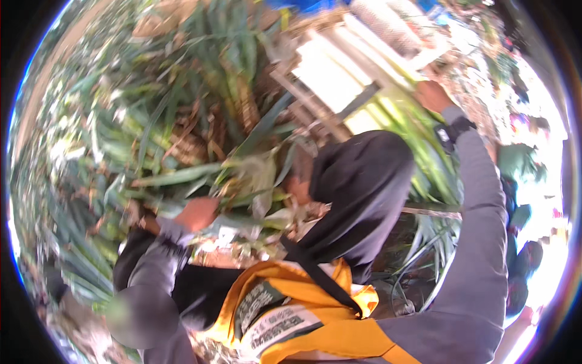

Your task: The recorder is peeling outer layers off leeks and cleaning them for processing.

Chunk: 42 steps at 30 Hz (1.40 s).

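Heaped leeks (151,124) spread across the left. The left hand (199,213) was curled beside them, its hold unclear. Farther right, a wooden frame (359,101) carried a row of leeks (421,148); the right hand (431,96) was at their edge, whether gripping I could not tell.

Grey sleeves (482,212), orange apron (348,338), printed panels (260,304), black strap (320,273), dark trousers (364,182), black wristband (461,126).
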### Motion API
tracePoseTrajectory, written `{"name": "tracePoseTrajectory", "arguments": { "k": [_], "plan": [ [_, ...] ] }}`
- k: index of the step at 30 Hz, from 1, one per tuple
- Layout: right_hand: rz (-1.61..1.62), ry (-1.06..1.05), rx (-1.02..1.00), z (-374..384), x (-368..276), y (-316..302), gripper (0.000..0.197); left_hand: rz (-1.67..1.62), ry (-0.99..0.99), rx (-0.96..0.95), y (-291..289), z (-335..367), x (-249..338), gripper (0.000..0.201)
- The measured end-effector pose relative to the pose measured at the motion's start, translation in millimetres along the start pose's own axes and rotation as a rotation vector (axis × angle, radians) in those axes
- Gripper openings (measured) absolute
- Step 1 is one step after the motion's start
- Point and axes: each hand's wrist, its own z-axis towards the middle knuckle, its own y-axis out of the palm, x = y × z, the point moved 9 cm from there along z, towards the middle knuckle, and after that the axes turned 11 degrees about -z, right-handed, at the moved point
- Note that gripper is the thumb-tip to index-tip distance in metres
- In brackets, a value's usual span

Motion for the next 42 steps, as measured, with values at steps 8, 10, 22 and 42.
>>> {"name": "tracePoseTrajectory", "arguments": {
  "k": [8, 10, 22, 42],
  "plan": [
    [0.150, 0.076, -0.272, 25, 6, -54, 0.041, -0.089, -0.089, -0.196, 16, 16, 13, 0.040],
    [0.420, 0.188, -0.259, 45, -44, -116, 0.049, -0.193, -0.143, -0.325, 21, -7, 17, 0.052],
    [0.277, -0.905, -0.219, -11, -402, -338, 0.047, -0.465, -0.063, 0.324, -152, -45, 41, 0.060],
    [0.589, 0.240, -0.254, 181, -511, 153, 0.057, -1.670, -0.195, 1.308, -182, -201, 5, 0.036]
  ]
}}
